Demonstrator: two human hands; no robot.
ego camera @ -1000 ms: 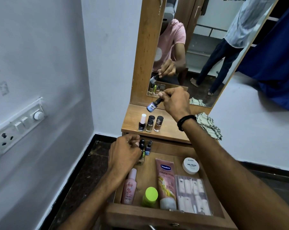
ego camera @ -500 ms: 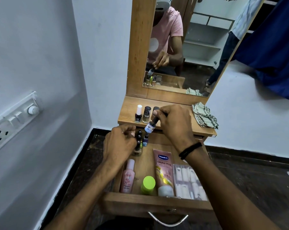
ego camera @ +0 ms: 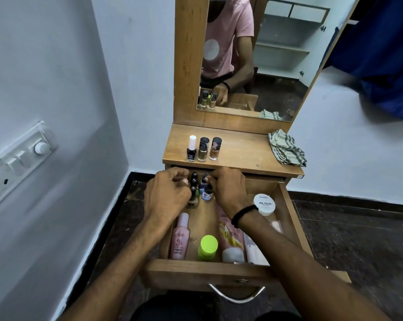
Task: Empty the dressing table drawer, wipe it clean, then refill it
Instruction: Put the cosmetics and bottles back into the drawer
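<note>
Lowering the right hand (ego camera: 228, 188) since a second ago: then raised in front of the mirror (ego camera: 277, 54), half a second ago level with the worktop (ego camera: 242, 149) edge, now reaching into the back of the open drawer (ego camera: 207, 269). Pinching the small blue bottle (ego camera: 207, 195) by its dark cap in that hand's curled fingers, tilting it, bottom nearly down among the dark-capped bottles (ego camera: 194, 181) at the drawer's back left. Keeping the left hand (ego camera: 168, 195) where it was, curled fingers lying against the same cluster; not being able to tell whether gripping one of them. Holding both hands close together, just either side of the cluster. Looking further down than before, taking in the drawer's metal handle (ego camera: 236, 295).

Counting on the worktop: three nail polish bottles (ego camera: 203, 149) standing upright in a row, one with a white cap and two with dark caps; one checked cloth (ego camera: 286, 147) lying crumpled at the right end.

Counting in the drawer: three black caps showing in a line beside the left hand, one more small bluish bottle just right of them, plus the one being held; one pink spray bottle (ego camera: 180, 237) lying along the left wall; one green-capped bottle (ego camera: 207, 246) beside it at the front; one pink tube (ego camera: 230, 242) lying cap-forward, partly hiding under the right wrist; one white round jar (ego camera: 263, 203) near the right wall; one clear case (ego camera: 256, 251) at the front right, mostly hiding under the forearm.
</note>
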